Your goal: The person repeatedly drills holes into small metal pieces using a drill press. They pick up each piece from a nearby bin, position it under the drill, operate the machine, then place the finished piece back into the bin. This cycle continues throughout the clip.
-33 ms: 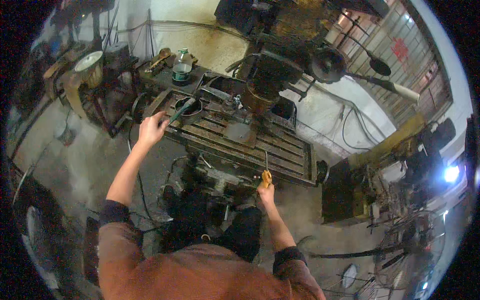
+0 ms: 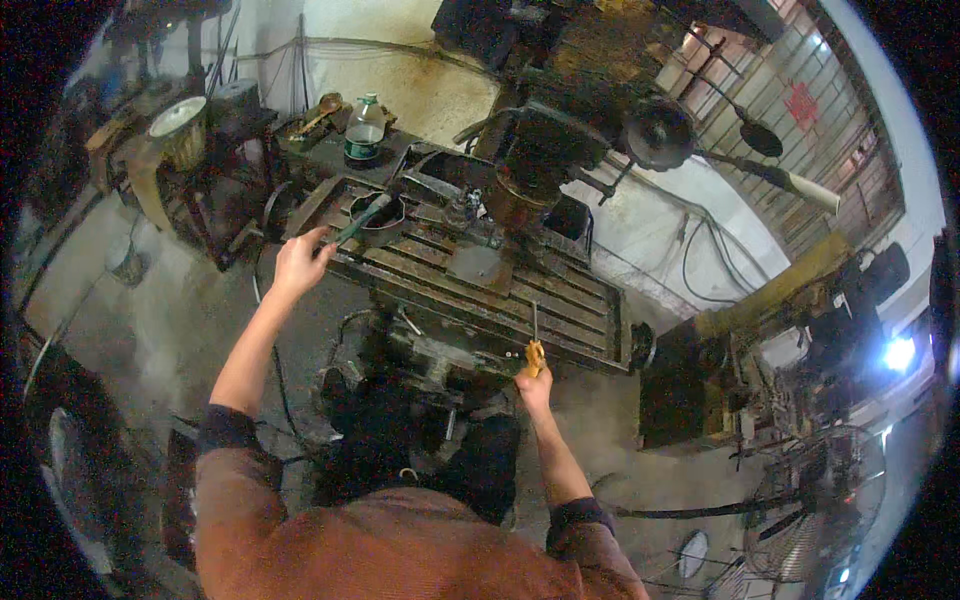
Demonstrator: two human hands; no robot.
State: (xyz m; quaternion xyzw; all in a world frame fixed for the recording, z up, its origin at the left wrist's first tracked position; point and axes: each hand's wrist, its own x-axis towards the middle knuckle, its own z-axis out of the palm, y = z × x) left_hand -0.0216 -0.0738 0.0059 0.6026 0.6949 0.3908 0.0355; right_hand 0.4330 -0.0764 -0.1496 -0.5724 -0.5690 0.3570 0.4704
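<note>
At the front left of a slotted metal machine table (image 2: 420,285), my left hand (image 2: 300,265) is closed around the near end of a long dark green handle (image 2: 365,217). The handle slants up across a round dark bowl (image 2: 395,224) on the table; its far end is hard to make out. By the table's front edge, to the right, my right hand (image 2: 535,386) grips a yellow-handled tool (image 2: 535,355) with a thin metal shaft pointing away over the slots. Between the hands, farther back, a flat square metal plate (image 2: 475,265) lies under the machine's dark head (image 2: 535,150).
A clear bottle with a green label (image 2: 365,130) stands behind the table's left end. A round tub (image 2: 180,122) sits on a stand at far left. A dark cabinet (image 2: 685,390) is right of the table, with a large fan (image 2: 820,500) at lower right.
</note>
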